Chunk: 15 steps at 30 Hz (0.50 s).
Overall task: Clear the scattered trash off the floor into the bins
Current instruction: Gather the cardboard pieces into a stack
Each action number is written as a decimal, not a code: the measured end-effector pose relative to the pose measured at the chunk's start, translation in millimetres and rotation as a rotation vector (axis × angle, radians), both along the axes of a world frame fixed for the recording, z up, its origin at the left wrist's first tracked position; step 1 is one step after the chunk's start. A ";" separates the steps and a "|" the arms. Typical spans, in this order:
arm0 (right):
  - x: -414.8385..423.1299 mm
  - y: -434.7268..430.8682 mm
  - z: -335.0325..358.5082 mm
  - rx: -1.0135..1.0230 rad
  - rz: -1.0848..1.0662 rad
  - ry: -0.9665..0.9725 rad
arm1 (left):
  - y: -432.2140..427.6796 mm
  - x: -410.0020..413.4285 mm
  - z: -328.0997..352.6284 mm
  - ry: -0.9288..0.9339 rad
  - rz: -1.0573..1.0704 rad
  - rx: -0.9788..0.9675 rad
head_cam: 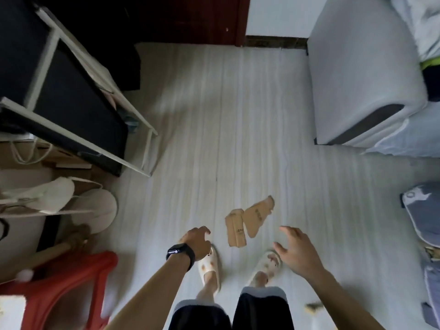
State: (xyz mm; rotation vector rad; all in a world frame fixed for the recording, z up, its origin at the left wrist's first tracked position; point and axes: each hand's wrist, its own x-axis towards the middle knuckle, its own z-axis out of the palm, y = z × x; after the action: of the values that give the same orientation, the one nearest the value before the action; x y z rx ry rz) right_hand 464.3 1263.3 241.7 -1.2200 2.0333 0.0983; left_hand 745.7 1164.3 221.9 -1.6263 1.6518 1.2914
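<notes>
We are standing over two torn cardboard scraps (247, 220) lying on the floor (214, 115) just ahead of our slippers (209, 265), so they are waiting to be picked up. Our left hand (196, 241) and right hand (298, 252) are hovering near them, fingers (289, 231) relaxed, holding nothing. No bin is showing.

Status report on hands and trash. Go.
Right hand spread open, left hand loosely curled, both empty. Two torn brown cardboard scraps on pale floor just ahead, untouched. Nothing blocking.
</notes>
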 end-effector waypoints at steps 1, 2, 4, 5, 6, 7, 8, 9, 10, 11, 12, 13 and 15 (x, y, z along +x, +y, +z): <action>-15.6 -18.1 -16.5 0.014 0.010 -0.010 | -10.1 -12.0 -12.6 -0.012 0.031 0.012; -28.0 -29.9 -29.1 0.049 0.021 -0.010 | -15.8 -18.6 -24.2 -0.013 0.055 0.024; -61.1 -52.6 -70.5 0.098 0.051 -0.015 | -27.9 -39.9 -53.3 -0.043 0.107 0.032; -68.8 -55.8 -81.9 0.117 0.057 -0.018 | -26.3 -45.0 -59.2 -0.058 0.146 0.041; -86.3 -75.1 -105.3 0.149 0.117 -0.008 | -30.3 -58.4 -78.7 -0.064 0.222 0.037; -99.4 -91.0 -126.2 0.168 0.155 0.022 | -34.6 -68.7 -97.9 -0.080 0.261 0.046; -109.7 -103.2 -145.0 0.205 0.155 0.012 | -38.4 -78.6 -120.0 -0.077 0.294 0.051; -122.8 -113.4 -170.3 0.232 0.205 0.033 | -37.4 -92.0 -145.3 -0.097 0.323 0.076; -129.6 -127.6 -190.7 0.247 0.253 0.031 | -37.4 -102.1 -172.6 -0.109 0.364 0.087; -134.3 -138.6 -217.2 0.247 0.292 0.040 | -39.6 -109.2 -203.2 -0.103 0.392 0.078; -138.8 -151.6 -240.4 0.249 0.329 0.058 | -41.8 -116.7 -230.3 -0.110 0.420 0.075; -144.0 -164.1 -270.7 0.245 0.357 0.057 | -42.2 -126.6 -267.4 -0.117 0.466 0.065; -150.0 -176.7 -333.0 0.256 0.408 0.061 | -35.6 -142.5 -337.5 -0.154 0.496 0.087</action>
State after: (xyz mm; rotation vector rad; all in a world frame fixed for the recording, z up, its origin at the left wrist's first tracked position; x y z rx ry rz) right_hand 314.3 1086.6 -91.3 -1.4579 1.7294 0.5790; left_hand 603.2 1128.7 -115.7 -2.1032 1.1214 1.3942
